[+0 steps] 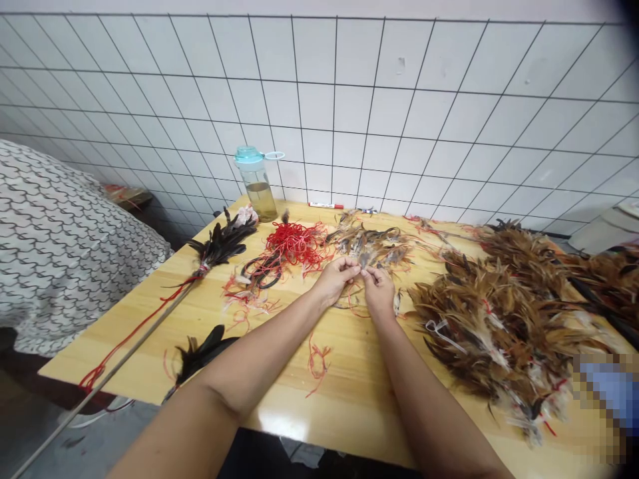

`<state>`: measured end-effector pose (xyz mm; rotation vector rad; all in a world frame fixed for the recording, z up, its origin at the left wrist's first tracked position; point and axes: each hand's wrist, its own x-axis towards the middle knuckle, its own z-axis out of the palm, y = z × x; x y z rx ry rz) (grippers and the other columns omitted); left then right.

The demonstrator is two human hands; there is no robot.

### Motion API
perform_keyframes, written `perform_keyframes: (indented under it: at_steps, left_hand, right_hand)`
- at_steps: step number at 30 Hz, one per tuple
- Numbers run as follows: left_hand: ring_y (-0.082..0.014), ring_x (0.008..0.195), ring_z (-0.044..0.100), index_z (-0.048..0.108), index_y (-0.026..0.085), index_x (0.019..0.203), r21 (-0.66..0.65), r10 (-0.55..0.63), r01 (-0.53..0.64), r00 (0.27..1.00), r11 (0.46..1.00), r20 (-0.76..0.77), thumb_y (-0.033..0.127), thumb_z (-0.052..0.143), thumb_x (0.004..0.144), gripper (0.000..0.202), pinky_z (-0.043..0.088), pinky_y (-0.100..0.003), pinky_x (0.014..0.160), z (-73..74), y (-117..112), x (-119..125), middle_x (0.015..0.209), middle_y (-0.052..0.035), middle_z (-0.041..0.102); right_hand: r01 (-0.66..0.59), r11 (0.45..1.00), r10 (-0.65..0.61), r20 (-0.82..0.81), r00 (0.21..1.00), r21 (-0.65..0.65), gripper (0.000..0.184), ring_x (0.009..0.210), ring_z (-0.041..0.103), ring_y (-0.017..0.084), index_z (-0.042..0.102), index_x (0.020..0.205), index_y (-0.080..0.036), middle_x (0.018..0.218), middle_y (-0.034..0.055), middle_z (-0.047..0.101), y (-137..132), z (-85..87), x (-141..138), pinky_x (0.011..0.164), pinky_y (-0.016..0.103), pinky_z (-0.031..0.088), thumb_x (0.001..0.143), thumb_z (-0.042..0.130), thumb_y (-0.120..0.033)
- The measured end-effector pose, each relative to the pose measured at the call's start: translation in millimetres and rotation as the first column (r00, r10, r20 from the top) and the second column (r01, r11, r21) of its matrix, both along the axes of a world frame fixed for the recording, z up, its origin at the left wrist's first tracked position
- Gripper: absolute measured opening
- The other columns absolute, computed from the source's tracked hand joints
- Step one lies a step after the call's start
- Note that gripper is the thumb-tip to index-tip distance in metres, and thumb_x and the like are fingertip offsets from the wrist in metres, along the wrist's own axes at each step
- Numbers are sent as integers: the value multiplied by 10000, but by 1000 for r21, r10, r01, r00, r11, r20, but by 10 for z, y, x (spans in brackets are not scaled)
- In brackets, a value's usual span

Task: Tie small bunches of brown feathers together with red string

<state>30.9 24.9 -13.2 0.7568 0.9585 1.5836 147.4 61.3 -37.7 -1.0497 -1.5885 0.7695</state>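
Note:
Both my hands meet over the middle of a wooden table (349,379). My left hand (335,278) is closed in a pinch on a few small brown feathers (360,258). My right hand (379,291) is closed beside it, its fingertips pinching the same small bunch. Just behind my hands lies a loose heap of brown feathers (372,243). A tangle of red thread (292,246) lies to the left of that heap.
A big pile of tied brown feather bundles (494,319) fills the right side. A thin stick with black feathers (219,246) bound by red thread lies at the left, more black feathers (200,356) at the front edge. A bottle (255,183) stands by the tiled wall.

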Motion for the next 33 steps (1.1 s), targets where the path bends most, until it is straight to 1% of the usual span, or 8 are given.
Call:
perform_keyframes:
  at_steps: [6, 11, 14, 18, 23, 27, 31, 33]
  left_hand:
    - [-44, 549, 466, 553, 136, 720, -10, -15, 15, 1000, 1000, 5, 325, 853, 537, 399, 367, -190, 555, -17, -18, -40, 647, 36, 562]
    - [-62, 579, 506, 558, 138, 759, -5, -66, 66, 998, 998, 3, 335, 867, 523, 435, 371, -200, 576, -9, -19, -93, 650, 29, 578]
    - [-66, 582, 504, 575, 134, 756, 5, -86, 87, 994, 996, -65, 352, 856, 547, 412, 379, -213, 592, -23, -1, -125, 649, 27, 581]
    - [-74, 583, 492, 588, 126, 716, 28, -53, 58, 984, 998, -167, 365, 839, 563, 378, 373, -227, 602, -39, 16, -163, 625, 27, 570]
    - [-95, 655, 528, 617, 125, 732, 24, -26, 31, 984, 999, -178, 343, 833, 556, 354, 406, -244, 676, 3, 1, -221, 677, 13, 602]
    - [-96, 672, 535, 639, 117, 723, -8, -45, 45, 973, 999, -225, 319, 850, 524, 353, 414, -245, 699, 9, 0, -244, 685, 9, 609]
    - [-90, 658, 535, 639, 120, 726, -15, -111, 110, 981, 994, -162, 322, 868, 500, 380, 422, -243, 697, -3, 7, -227, 684, 9, 606]
    - [-93, 642, 535, 631, 121, 720, -17, -153, 152, 978, 988, -144, 345, 858, 522, 375, 428, -252, 690, 10, 10, -236, 677, 6, 600]
  right_hand:
    - [-48, 995, 39, 98, 994, 92, 192, 677, 496, 168, 648, 728, -192, 727, 30, 567, -13, 4, -6, 687, 308, 419, 804, 533, -326]
    - [-94, 979, 55, 211, 976, 179, 209, 701, 516, 178, 619, 731, -198, 748, 42, 568, -47, 24, -1, 684, 307, 419, 850, 475, -292]
    - [-111, 976, 63, 245, 967, 187, 212, 700, 521, 175, 625, 740, -203, 765, 45, 584, -57, 24, 1, 681, 302, 424, 858, 466, -279]
    - [-128, 980, 88, 249, 965, 149, 224, 723, 555, 185, 668, 792, -207, 796, 57, 616, -56, -2, -9, 696, 312, 441, 861, 481, -308]
    - [-178, 980, 156, 203, 967, 91, 234, 777, 596, 202, 716, 873, -204, 837, 69, 641, -43, -6, -22, 727, 328, 468, 826, 540, -350]
    - [-214, 976, 207, 130, 970, 40, 206, 745, 585, 182, 723, 802, -212, 776, 43, 626, -18, 19, -4, 718, 307, 472, 799, 569, -350]
    - [-255, 967, 255, 92, 962, -13, 218, 691, 547, 163, 703, 714, -206, 699, 16, 568, 6, 43, 20, 689, 294, 452, 785, 573, -365]
    - [-257, 966, 258, 72, 963, -19, 220, 687, 532, 161, 682, 680, -204, 690, 12, 558, 16, 49, 24, 687, 292, 442, 775, 571, -369]
